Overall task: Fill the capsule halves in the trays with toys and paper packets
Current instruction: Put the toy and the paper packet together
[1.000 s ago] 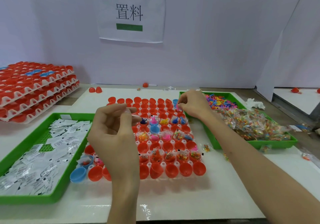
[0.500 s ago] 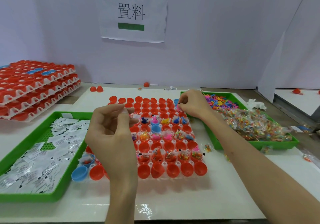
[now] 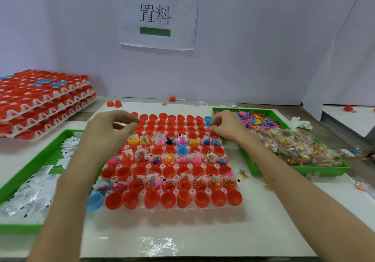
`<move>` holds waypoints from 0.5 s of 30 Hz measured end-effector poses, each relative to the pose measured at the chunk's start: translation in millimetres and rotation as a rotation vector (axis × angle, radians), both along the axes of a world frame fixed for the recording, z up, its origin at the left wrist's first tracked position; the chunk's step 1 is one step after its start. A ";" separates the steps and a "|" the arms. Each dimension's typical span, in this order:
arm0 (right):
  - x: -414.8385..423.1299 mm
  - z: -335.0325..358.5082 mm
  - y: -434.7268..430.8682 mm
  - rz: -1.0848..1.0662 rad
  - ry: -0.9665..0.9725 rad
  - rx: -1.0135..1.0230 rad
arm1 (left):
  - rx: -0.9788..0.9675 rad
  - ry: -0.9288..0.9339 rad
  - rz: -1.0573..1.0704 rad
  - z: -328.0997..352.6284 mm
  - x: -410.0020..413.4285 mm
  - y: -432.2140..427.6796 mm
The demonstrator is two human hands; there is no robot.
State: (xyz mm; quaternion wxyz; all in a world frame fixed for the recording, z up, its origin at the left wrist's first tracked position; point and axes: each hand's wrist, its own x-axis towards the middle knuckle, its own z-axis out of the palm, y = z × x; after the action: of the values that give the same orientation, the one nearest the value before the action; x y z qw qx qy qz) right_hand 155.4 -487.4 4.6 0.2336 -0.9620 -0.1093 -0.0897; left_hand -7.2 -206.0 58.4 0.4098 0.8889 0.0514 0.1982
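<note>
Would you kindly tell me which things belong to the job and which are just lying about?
In use: capsule tray, packet bin, toy bin, left hand, right hand pinching a paper packet.
Lying about: stacked trays, loose red halves, tissue, sign.

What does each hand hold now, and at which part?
The right hand pinches a small paper packet by its edge. The left hand has its fingers curled; whether they hold something cannot be told.
</note>
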 end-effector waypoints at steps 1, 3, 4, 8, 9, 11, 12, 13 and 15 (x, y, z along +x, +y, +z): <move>0.8 0.4 -1.8 0.009 0.011 0.036 | 0.116 0.108 0.005 1.5 9.8 17.8; 3.3 2.9 -5.4 0.013 0.015 0.108 | 0.292 0.307 0.044 -0.5 29.0 50.1; 4.8 4.8 -7.2 0.006 0.005 0.147 | 0.345 0.396 0.072 -4.3 36.0 62.0; 14.0 11.3 -26.1 -0.145 -0.077 0.279 | 0.474 0.545 0.100 -32.5 44.9 79.7; 16.5 11.4 -34.2 -0.197 -0.087 0.243 | 0.453 0.502 0.124 -39.8 46.0 80.8; 20.1 8.5 -51.3 -0.296 -0.055 0.104 | 0.375 0.406 0.167 -47.0 46.2 80.3; 19.4 6.9 -57.6 -0.339 -0.028 0.028 | 0.346 0.369 0.179 -47.5 45.9 79.8; 18.3 5.6 -62.1 -0.365 -0.003 -0.031 | 0.323 0.342 0.187 -46.9 45.4 79.5; 15.8 5.0 -66.3 -0.368 -0.001 -0.054 | 0.309 0.318 0.205 -47.4 45.3 81.2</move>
State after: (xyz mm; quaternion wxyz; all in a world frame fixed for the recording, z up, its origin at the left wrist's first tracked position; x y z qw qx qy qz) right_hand 171.2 -553.7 9.5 0.1872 -0.9716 0.0663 -0.1284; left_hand 38.1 -124.8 11.0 0.2333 0.9513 0.1742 0.1016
